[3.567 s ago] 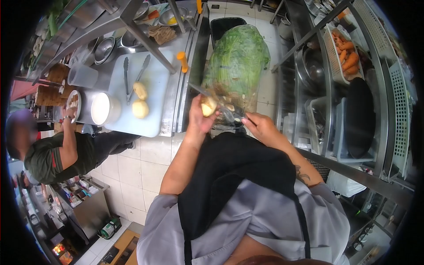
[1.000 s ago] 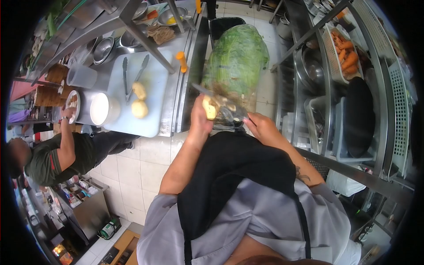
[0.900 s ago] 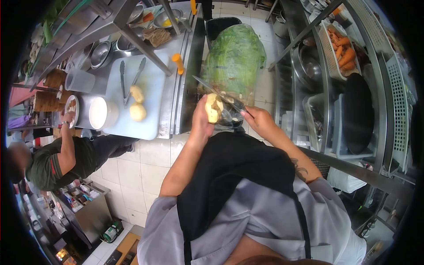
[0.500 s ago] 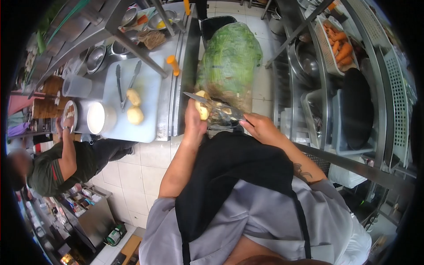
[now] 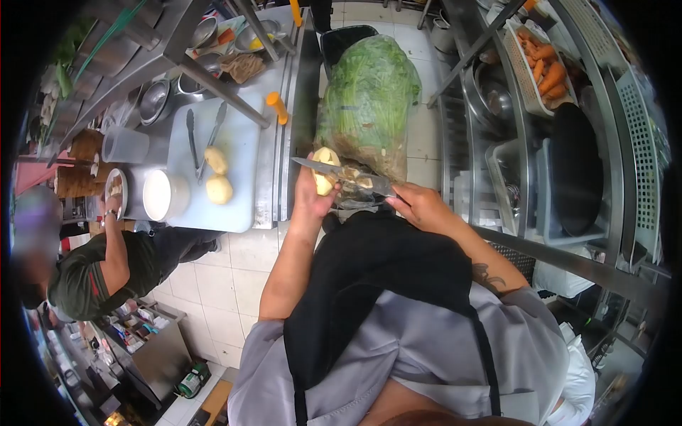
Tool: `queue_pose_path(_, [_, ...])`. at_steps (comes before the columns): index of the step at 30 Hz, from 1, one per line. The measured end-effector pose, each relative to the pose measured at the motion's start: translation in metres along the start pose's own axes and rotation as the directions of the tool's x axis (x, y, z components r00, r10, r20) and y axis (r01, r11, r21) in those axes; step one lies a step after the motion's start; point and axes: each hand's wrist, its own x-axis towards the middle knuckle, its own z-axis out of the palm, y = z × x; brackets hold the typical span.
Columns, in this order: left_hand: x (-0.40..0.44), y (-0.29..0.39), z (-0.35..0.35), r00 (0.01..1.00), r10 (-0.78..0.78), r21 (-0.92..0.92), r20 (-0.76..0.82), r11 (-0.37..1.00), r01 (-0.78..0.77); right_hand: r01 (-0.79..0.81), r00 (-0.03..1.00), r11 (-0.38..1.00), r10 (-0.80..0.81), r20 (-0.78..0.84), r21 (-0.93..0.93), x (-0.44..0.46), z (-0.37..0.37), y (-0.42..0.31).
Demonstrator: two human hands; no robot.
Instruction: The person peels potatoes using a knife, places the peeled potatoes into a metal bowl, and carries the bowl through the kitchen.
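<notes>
A partly peeled yellow potato (image 5: 325, 186) is held in my left hand (image 5: 310, 195), fingers wrapped round it. My right hand (image 5: 420, 204) is closed on the handle of a knife (image 5: 355, 175), whose blade lies across the potato. Below the hands is a dark bin or bag with peelings (image 5: 359, 193), partly hidden. To the left, two more potatoes, one upper (image 5: 215, 160) and one lower (image 5: 219, 189), rest on a white cutting board (image 5: 238, 142) beside metal tongs (image 5: 192, 138). A white tub (image 5: 165, 195) stands at the board's left edge.
A large bag of leafy greens (image 5: 373, 92) lies beyond my hands. At the left, a person in a dark shirt (image 5: 99, 273) holds a white plate (image 5: 116, 192). A basket of carrots (image 5: 543, 71) and a black oval object (image 5: 572, 170) are on the right rack. An orange handle (image 5: 277, 108) stands at the counter edge.
The potato has turned in my left hand, and the blade now crosses its middle. The view has shifted slightly. The other person's head and torso have moved a little to the right.
</notes>
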Motion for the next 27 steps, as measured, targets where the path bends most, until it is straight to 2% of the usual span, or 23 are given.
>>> queue_pose_path(3, [-0.01,-0.003,0.011,0.998,-0.004,0.059,0.057,0.998,0.001,-0.026,1.0,1.0,0.026,-0.014,0.004,0.006,0.001,-0.005])
queue_pose_path(6, [-0.012,-0.008,0.008,0.988,-0.014,0.098,0.156,0.995,-0.002,0.027,0.996,1.0,-0.027,-0.083,0.002,0.022,0.01,-0.003])
queue_pose_path(10, [-0.012,-0.012,-0.001,0.974,-0.077,0.139,0.213,0.989,0.048,-0.062,0.991,0.997,0.067,-0.113,0.048,0.035,0.019,0.008])
queue_pose_path(13, [-0.014,-0.012,0.002,0.998,-0.044,0.093,0.039,0.995,0.04,-0.094,0.989,0.981,0.113,-0.1,0.171,0.04,0.019,0.014])
queue_pose_path(15, [-0.012,-0.008,-0.004,1.0,-0.017,0.08,0.014,0.997,0.015,-0.1,0.981,0.948,0.145,-0.13,0.301,0.04,0.023,0.014])
queue_pose_path(16, [-0.01,-0.007,-0.006,1.0,-0.005,0.075,0.005,0.997,0.005,-0.251,0.963,0.9,0.269,0.0,0.356,0.041,0.019,0.014])
queue_pose_path(18, [-0.012,-0.007,-0.006,1.0,-0.005,0.076,0.025,0.997,0.003,-0.544,0.839,0.739,0.471,0.273,0.397,0.042,0.009,0.011])
queue_pose_path(21, [-0.012,-0.005,-0.007,0.999,-0.011,0.089,0.044,0.996,0.007,-0.567,0.823,0.634,0.455,0.339,0.526,0.043,0.011,0.021])
queue_pose_path(24, [-0.01,-0.006,-0.008,0.999,-0.031,0.073,0.045,0.997,0.027,-0.253,0.966,0.939,0.258,0.012,0.231,0.041,0.024,0.039])
queue_pose_path(27, [-0.007,-0.006,-0.009,0.998,-0.028,0.08,0.058,0.997,0.023,-0.279,0.96,0.934,0.269,0.073,0.223,0.041,0.017,0.044])
